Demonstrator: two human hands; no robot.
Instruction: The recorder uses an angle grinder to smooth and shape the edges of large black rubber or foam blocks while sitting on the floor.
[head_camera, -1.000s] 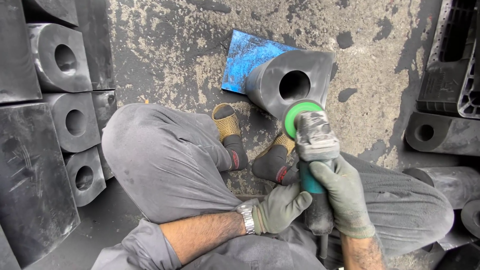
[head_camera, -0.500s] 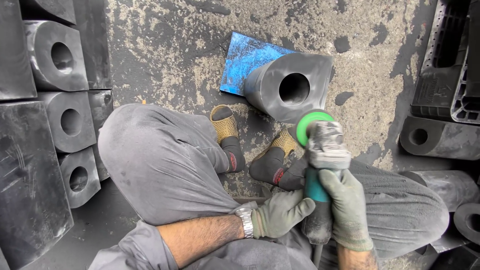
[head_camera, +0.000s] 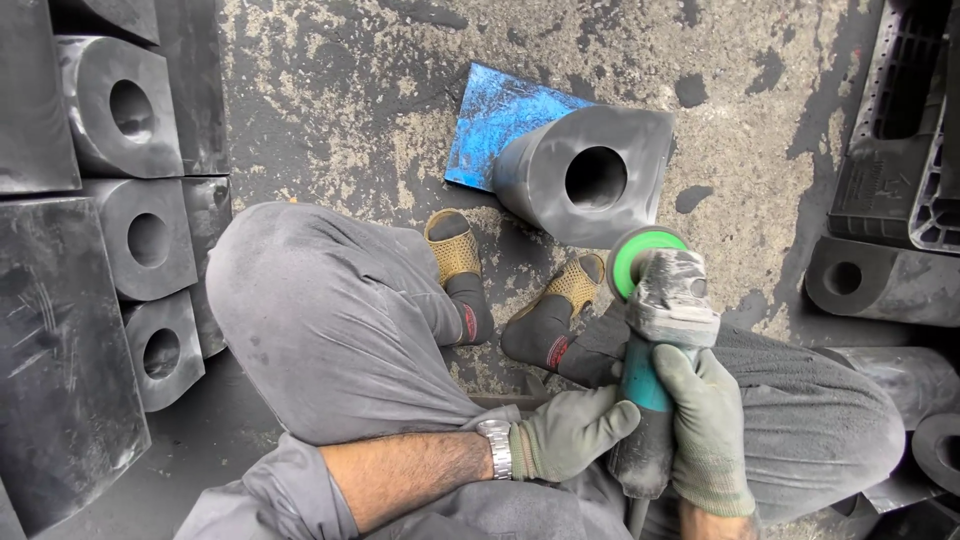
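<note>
Both gloved hands are clamped on an angle grinder (head_camera: 655, 350): the right hand (head_camera: 705, 430) wraps the teal body from the outer side and the left hand (head_camera: 570, 435) closes on its lower grip, holding the green-guarded disc just short of the near edge of a dark block with a round bore (head_camera: 590, 175), which lies on the concrete floor (head_camera: 330, 100) beside a blue metal plate (head_camera: 495, 125) and just beyond the person's sandalled feet (head_camera: 455, 250). Judging by its bulk, the tool looks stiff and fairly heavy, best gripped along body and handle, clear of the disc; the block looks heavy, rigid and unlikely to shift.
</note>
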